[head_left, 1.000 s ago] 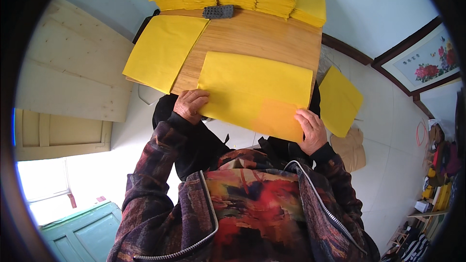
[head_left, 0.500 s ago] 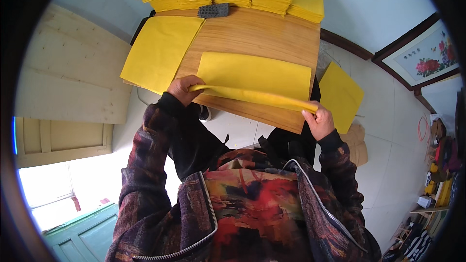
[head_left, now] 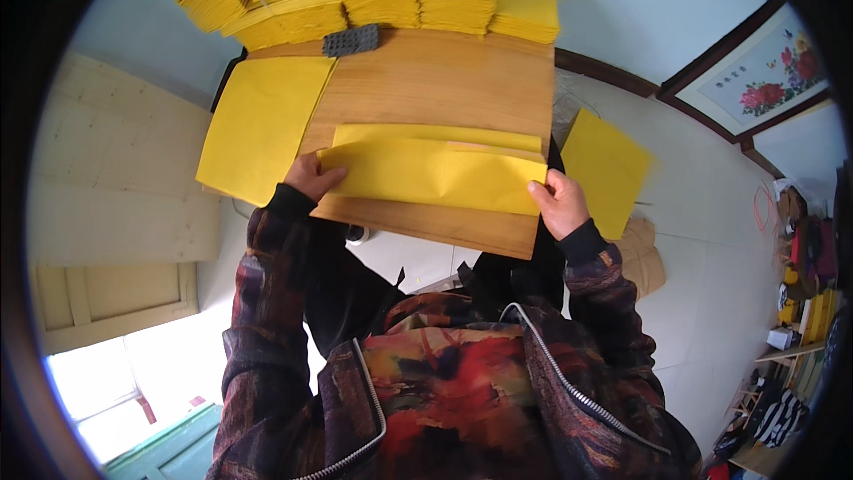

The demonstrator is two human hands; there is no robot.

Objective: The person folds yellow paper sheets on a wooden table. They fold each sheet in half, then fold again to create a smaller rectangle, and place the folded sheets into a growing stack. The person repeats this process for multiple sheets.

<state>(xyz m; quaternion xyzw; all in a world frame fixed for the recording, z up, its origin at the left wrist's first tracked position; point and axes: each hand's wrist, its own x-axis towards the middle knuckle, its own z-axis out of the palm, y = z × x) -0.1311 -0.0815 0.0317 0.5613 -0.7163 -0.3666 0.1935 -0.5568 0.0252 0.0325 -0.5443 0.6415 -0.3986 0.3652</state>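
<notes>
Near part of yellow sheet (head_left: 435, 180), overhanging front edge of counter (head_left: 435, 80) earlier, now folded back; left hand (head_left: 313, 179), right hand (head_left: 562, 204) pinch its ends; far strip uncovered.

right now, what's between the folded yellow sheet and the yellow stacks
The head view shows wooden tabletop beyond the folded sheet, and a grey textured block by the stacks.

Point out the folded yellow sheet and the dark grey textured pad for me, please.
Folded yellow sheet (head_left: 428, 177), head view: middle of upper flap.
Dark grey textured pad (head_left: 350, 41), head view: centre of top.
</notes>
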